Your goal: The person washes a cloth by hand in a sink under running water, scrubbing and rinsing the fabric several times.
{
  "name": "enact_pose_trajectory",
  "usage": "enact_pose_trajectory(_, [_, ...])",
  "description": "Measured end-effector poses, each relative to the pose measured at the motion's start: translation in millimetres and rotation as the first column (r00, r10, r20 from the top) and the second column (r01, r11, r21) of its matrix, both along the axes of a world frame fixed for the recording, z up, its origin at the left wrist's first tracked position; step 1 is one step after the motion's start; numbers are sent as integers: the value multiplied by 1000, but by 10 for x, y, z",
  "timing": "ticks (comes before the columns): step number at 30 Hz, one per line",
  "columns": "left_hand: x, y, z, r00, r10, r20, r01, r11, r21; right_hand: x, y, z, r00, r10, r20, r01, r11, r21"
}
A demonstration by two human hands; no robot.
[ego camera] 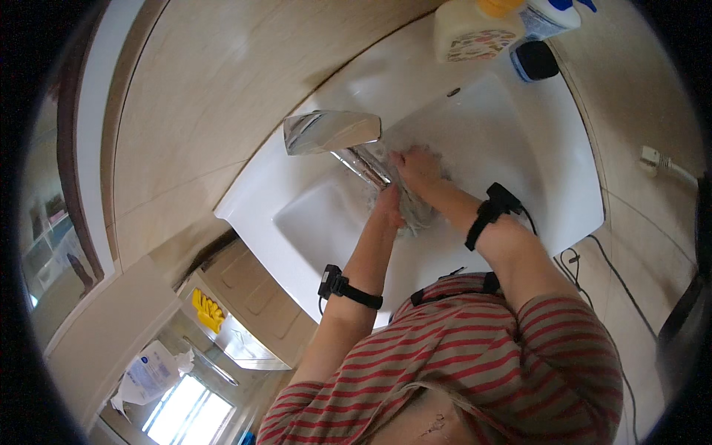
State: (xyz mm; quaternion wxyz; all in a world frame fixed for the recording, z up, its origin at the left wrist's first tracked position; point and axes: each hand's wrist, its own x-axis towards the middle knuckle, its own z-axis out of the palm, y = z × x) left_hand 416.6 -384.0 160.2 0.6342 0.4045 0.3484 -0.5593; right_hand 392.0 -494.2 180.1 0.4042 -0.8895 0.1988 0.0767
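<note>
Both my hands are low in a white ceramic washbasin (pixel 473 130), under a chrome faucet (pixel 334 133). My right hand (pixel 416 167) is curled, knuckles up, around part of a pale, wet, stringy cloth (pixel 414 211). Just below the spout tip, my left hand (pixel 392 204) lies against the near side of that cloth. Its fingers are partly hidden, so its grip is unclear. Strands of the cloth spread between the two hands, and blurred water or suds surround them. Each forearm wears a black strap with a small device.
On the basin's back right corner stand a cream bottle (pixel 478 33), a white bottle (pixel 548 19) and a black-lidded jar (pixel 535 60). A plug with a cord (pixel 656 161) is at the right wall. Yellow gloves (pixel 207 311) hang at the cabinet on the lower left.
</note>
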Motion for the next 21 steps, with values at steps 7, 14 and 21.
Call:
enact_pose_trajectory(7, [-15, 445, -448, 985, 89, 150, -53, 972, -228, -56, 289, 594, 973, 119, 196, -137, 988, 78])
enact_pose_trajectory(14, [23, 112, 178, 990, -59, 124, 51, 996, 68, -94, 419, 834, 981, 182, 74, -191, 968, 163])
enact_pose_trajectory(21, [283, 183, 241, 984, 70, 165, -53, 993, -104, -99, -642, 85, 954, -192, -229, 229, 962, 148])
